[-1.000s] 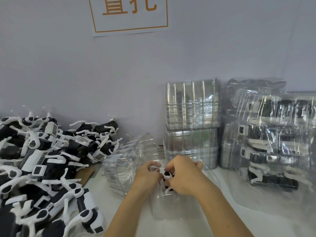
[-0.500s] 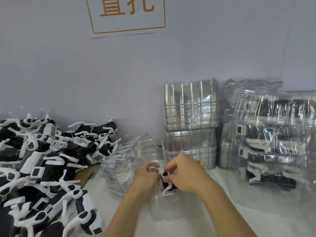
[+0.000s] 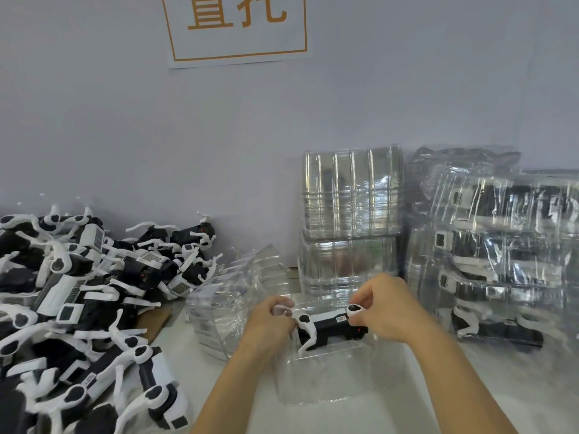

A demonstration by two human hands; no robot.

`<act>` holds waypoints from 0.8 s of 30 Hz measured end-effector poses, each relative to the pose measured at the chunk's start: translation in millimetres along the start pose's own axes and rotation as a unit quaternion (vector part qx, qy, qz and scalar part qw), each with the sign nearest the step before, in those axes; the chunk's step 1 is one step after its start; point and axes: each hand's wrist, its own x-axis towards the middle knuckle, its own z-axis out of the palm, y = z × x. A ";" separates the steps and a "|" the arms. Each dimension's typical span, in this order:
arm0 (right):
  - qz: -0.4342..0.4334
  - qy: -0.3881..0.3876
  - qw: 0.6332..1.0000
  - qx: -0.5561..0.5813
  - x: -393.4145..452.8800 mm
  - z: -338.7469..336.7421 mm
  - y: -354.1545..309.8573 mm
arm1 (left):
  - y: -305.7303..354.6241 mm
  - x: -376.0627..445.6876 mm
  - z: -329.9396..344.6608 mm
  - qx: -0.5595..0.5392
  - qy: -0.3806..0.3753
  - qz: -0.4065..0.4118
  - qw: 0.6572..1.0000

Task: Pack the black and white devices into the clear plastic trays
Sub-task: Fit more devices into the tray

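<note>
Head view: both hands, left hand point(image 3: 272, 321) and right hand point(image 3: 383, 308), pinched one black and white device point(image 3: 329, 326) by its ends, apparently seating it level in the clear plastic tray point(image 3: 326, 371) on the table point(image 3: 360, 418).

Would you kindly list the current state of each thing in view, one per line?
Left hand: grips the device's left end.
Right hand: pinches its right end.
Black and white device: horizontal, held over the tray.
Clear plastic tray: open, on the table.
Device pile: loose, unpacked.
Empty tray stacks: nested, by the wall.
Packed trays: filled, stacked.
</note>
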 end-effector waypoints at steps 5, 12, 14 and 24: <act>0.037 0.032 0.999 -0.003 -1.7 7.1 1.2 | -1.0 0.6 -0.1 0.003 0.003 0.010 1.000; 0.059 0.063 0.996 -0.018 -1.1 14.7 -2.5 | -1.7 2.3 -0.1 0.011 0.004 0.012 1.000; 0.060 0.057 0.996 -0.028 -1.1 13.3 -2.6 | -1.9 2.5 0.2 0.009 0.005 0.013 1.000; 0.033 0.032 0.998 -0.045 -0.6 9.0 -3.8 | -0.8 2.4 0.6 0.019 0.008 0.014 1.000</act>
